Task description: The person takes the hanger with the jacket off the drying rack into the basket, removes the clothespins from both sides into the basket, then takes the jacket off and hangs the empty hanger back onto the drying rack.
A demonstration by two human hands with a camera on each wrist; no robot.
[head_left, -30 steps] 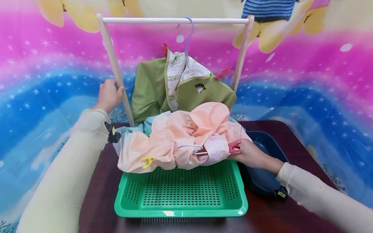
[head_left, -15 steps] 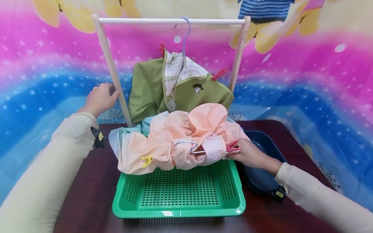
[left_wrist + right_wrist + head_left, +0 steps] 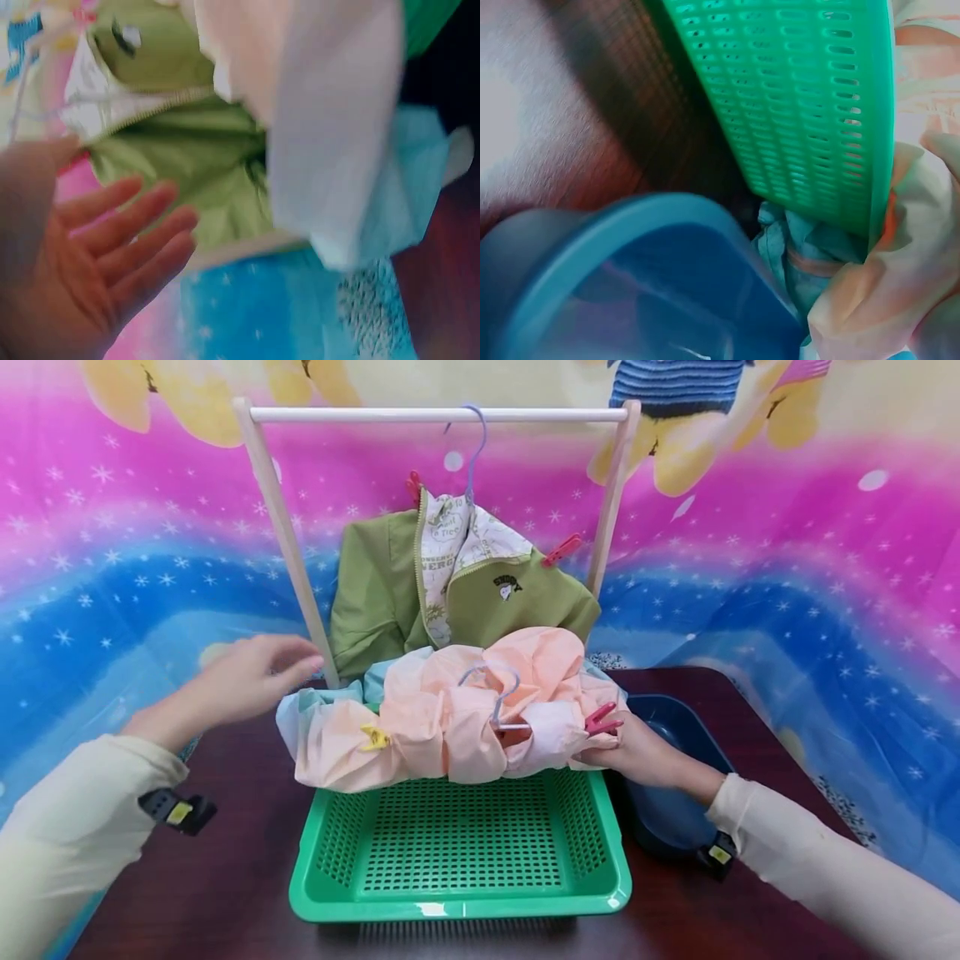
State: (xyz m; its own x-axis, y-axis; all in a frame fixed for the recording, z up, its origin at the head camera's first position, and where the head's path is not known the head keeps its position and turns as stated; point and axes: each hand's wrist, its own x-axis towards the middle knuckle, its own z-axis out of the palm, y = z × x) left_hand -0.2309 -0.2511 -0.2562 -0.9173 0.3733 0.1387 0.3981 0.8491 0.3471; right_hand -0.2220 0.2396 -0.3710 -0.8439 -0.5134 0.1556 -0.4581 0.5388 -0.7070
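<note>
A peach garment (image 3: pixel 420 727) with pale teal parts lies bunched over the back of a green perforated basket (image 3: pixel 461 906). Inside it is a pale hanger, whose hook (image 3: pixel 510 681) sticks up at the neck. A yellow clothespin (image 3: pixel 374 738) and a pink clothespin (image 3: pixel 602 720) clip its two shoulders. My right hand (image 3: pixel 637 752) grips the garment's right shoulder beside the pink clothespin, its fingertips partly hidden by cloth. Left of the garment, my left hand (image 3: pixel 251 677) hovers with fingers extended and holds nothing; the left wrist view shows its spread fingers and palm (image 3: pixel 82 285).
Behind stands a wooden rack (image 3: pixel 438 415). A green zip jacket (image 3: pixel 375 577) hangs from it on a purple hanger (image 3: pixel 480 447), with red clothespins (image 3: pixel 562 550) at its shoulders. A dark blue tub (image 3: pixel 675 810) sits right of the basket on the dark red table (image 3: pixel 232 860).
My left hand has left the rack's left post and come down and nearer. The peach garment's front edge has risen slightly, and its hanger hook stands more upright. My right hand keeps its grip.
</note>
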